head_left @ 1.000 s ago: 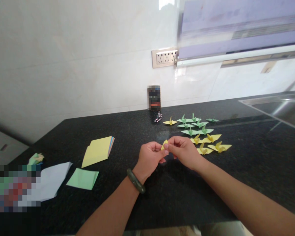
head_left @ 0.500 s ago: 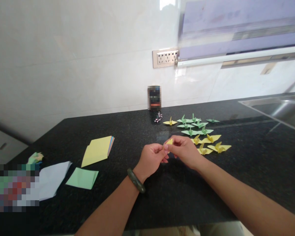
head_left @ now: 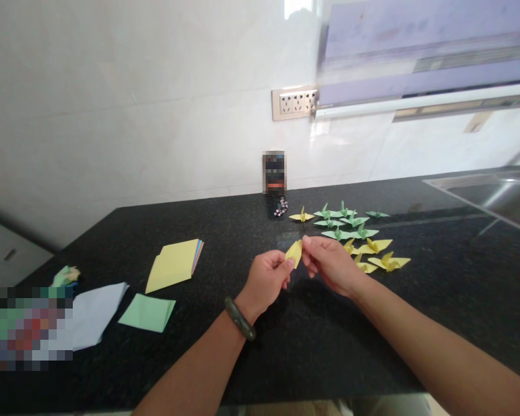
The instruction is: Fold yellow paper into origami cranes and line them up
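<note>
A small folded yellow origami paper point(head_left: 293, 255) is raised above the dark counter between both hands. My left hand point(head_left: 268, 276) pinches its lower left side between thumb and fingers. With thumb and forefinger, my right hand point(head_left: 330, 263) grips the paper's upper right edge. Just beyond and to the right of my right hand stand several yellow paper cranes point(head_left: 389, 262), partly hidden by it. Behind these are several green paper cranes point(head_left: 338, 233), and a lone yellow crane point(head_left: 302, 216) sits to their left.
Left on the counter point(head_left: 225, 225) lie a stack of coloured paper point(head_left: 173, 264), a folded green sheet point(head_left: 148, 312) and white paper point(head_left: 97, 315). A blurred dark object point(head_left: 274, 173) leans on the wall beside a beaded string point(head_left: 281, 207). A sink point(head_left: 455, 190) is at right.
My right hand has shifted its grip to the paper's upper edge, so more of the yellow paper shows between the hands. The view has shifted slightly.
</note>
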Motion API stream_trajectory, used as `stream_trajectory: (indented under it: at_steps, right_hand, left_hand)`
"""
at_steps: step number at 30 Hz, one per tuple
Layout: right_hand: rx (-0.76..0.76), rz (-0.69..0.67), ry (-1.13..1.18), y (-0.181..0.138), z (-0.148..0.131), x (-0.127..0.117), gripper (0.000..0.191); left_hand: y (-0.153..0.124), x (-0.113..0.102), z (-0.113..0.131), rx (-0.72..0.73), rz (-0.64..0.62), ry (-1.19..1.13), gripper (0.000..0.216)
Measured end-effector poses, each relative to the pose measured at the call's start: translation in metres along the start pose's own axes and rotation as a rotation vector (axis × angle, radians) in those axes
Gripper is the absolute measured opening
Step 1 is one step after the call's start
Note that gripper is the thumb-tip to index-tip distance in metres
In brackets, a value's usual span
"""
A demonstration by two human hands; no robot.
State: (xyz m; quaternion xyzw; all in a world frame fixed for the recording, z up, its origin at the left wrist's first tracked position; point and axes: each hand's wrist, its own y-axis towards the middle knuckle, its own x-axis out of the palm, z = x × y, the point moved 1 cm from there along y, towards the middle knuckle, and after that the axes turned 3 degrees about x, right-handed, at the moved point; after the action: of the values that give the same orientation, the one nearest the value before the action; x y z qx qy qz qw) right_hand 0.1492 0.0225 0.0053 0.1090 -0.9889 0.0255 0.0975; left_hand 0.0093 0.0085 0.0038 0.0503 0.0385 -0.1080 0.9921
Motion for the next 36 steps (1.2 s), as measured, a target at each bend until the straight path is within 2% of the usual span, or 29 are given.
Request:
stream_trajectory:
  at_steps: [3,6,9,13,16,23,28,30,33,36]
  right_hand:
    - [-0.004,0.009,-0.029,0.0,0.0,-0.002,0.028]
    - [-0.024,0.032,-0.06,-0.001,0.0,-0.003,0.025]
    - [-0.043,0.012,-0.092,-0.002,-0.001,-0.003,0.022]
    - [-0.056,-0.058,-0.108,-0.003,0.0,-0.003,0.028]
    - [-0.06,-0.055,-0.11,-0.002,0.001,-0.004,0.033]
    - [-0.069,-0.066,-0.185,-0.002,0.0,-0.006,0.028]
    - [-0.073,-0.021,-0.152,-0.002,-0.002,-0.006,0.024]
    - [-0.075,-0.009,-0.147,-0.002,-0.002,-0.005,0.029]
    - [-0.094,-0.021,-0.25,-0.003,-0.002,-0.002,0.025]
    - [-0.121,-0.006,-0.31,-0.004,-0.002,0.0,0.024]
  left_hand:
    - [0.002,0.0,-0.002,-0.044,0.005,-0.084,0.024]
    - [0.004,0.0,-0.008,-0.118,0.052,-0.281,0.025]
    - [0.007,-0.002,-0.012,-0.111,0.11,-0.408,0.026]
    - [0.009,-0.003,-0.015,-0.072,0.096,-0.376,0.027]
    - [0.01,-0.002,-0.015,-0.084,0.085,-0.361,0.028]
    - [0.011,-0.002,-0.016,-0.099,0.051,-0.414,0.028]
    - [0.012,-0.002,-0.017,-0.134,0.029,-0.47,0.027]
    - [0.011,-0.001,-0.016,-0.121,0.058,-0.473,0.027]
    - [0.009,-0.001,-0.013,-0.097,0.101,-0.479,0.025]
    - [0.006,0.001,-0.01,-0.125,0.027,-0.468,0.023]
